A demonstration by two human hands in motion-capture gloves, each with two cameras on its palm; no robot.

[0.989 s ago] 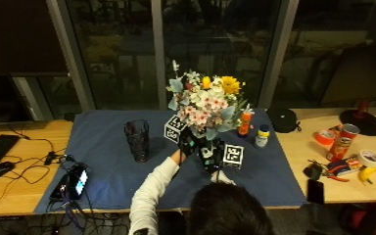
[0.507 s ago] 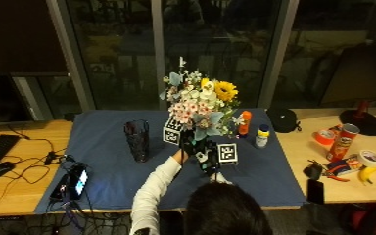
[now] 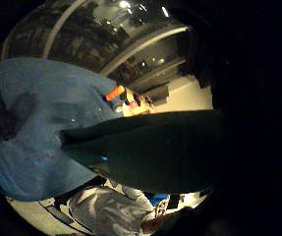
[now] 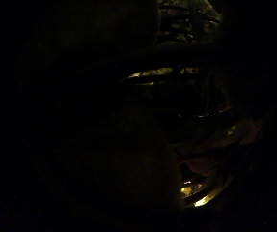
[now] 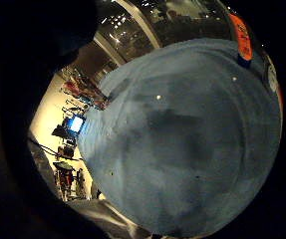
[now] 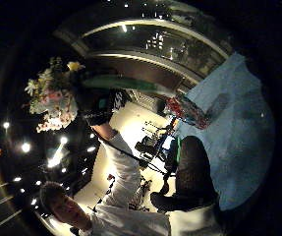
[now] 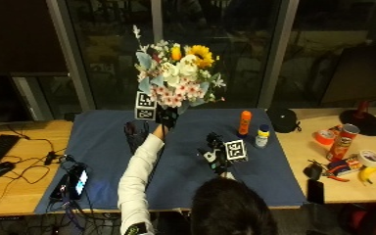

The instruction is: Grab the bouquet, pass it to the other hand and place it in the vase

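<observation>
The bouquet (image 7: 175, 73), with white, pink and yellow flowers, stands upright and lifted over the back of the blue cloth (image 7: 272, 171). My left hand (image 7: 165, 117) grips its stems from below. Just beside that hand and forearm, the dark vase (image 7: 134, 137) stands on the cloth, partly hidden by my sleeve. My right hand (image 7: 221, 154) hovers low over the middle of the cloth and holds nothing. The right thumb side palm view shows the bouquet (image 6: 52, 103) held up and the vase (image 6: 187, 110) beneath it. A green stem (image 3: 150, 152) fills the left little finger side palm view.
An orange bottle (image 7: 244, 122) and a small white bottle (image 7: 261, 136) stand at the cloth's back right, a black round object (image 7: 282, 120) behind them. A snack can (image 7: 343, 142), tape and a banana lie at far right. A phone (image 7: 77, 181) and cables sit at left.
My left hand has carried the bouquet up and to the left, away from the right hand and toward the vase. The right hand has stayed low over the cloth.
</observation>
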